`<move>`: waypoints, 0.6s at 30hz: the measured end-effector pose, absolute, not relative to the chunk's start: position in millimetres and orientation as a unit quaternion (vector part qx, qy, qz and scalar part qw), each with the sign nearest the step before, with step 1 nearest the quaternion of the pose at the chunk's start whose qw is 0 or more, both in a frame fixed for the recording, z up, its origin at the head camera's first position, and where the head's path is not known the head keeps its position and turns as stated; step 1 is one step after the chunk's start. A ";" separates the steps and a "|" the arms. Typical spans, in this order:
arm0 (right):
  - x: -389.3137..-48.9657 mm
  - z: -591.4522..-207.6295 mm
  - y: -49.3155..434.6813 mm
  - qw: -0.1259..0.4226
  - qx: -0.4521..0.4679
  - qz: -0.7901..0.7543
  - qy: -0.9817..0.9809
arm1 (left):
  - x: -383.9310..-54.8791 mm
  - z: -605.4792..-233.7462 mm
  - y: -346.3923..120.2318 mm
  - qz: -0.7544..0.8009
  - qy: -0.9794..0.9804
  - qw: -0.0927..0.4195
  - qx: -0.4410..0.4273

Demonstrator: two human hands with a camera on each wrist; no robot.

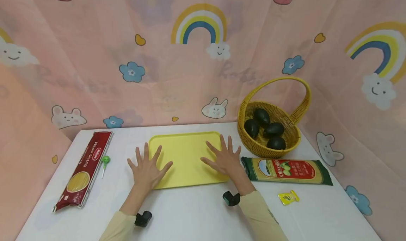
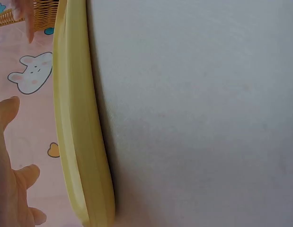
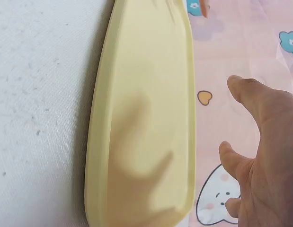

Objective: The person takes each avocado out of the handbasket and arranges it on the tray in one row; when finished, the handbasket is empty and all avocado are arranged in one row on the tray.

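A yellow tray (image 1: 187, 160) lies on the white table between both hands, with nothing on it. My left hand (image 1: 147, 170) spreads its fingers over the tray's left end, holding nothing. Over the right end, my right hand (image 1: 226, 160) is likewise spread and bare. In the right wrist view the fingers (image 3: 250, 94) stand above the tray (image 3: 151, 94), and a hand's shadow falls on its surface. The left wrist view shows the tray's side (image 2: 82, 118) with the left fingers (image 2: 25, 177) beyond it.
A wicker basket (image 1: 291, 142) holding several dark avocados (image 1: 274, 129) stands back right. Before it lies a green-ended Olivoilà pasta pack (image 1: 287, 170), then a small yellow wrapped candy (image 1: 288, 197). At left are a red pasta pack (image 1: 84, 170) and a green lollipop (image 1: 105, 160). Pink cloth (image 1: 177, 86) hangs behind.
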State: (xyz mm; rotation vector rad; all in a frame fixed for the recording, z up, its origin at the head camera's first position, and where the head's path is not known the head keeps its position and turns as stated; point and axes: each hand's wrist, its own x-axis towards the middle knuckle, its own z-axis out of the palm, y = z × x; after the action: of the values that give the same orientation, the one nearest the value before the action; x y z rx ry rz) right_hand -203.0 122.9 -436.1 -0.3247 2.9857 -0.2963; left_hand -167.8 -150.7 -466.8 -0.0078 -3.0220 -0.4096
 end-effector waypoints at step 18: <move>-181.4 -437.2 160.8 -0.018 -0.139 -0.141 0.980 | -140.8 -463.3 -166.5 -0.188 -0.979 0.060 -0.057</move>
State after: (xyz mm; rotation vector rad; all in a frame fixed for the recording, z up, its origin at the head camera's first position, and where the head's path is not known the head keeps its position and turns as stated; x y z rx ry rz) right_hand -181.4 160.8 -437.2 -0.4425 3.1155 -0.4471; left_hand -140.8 -166.5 -463.3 -0.1729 -2.9620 -0.5690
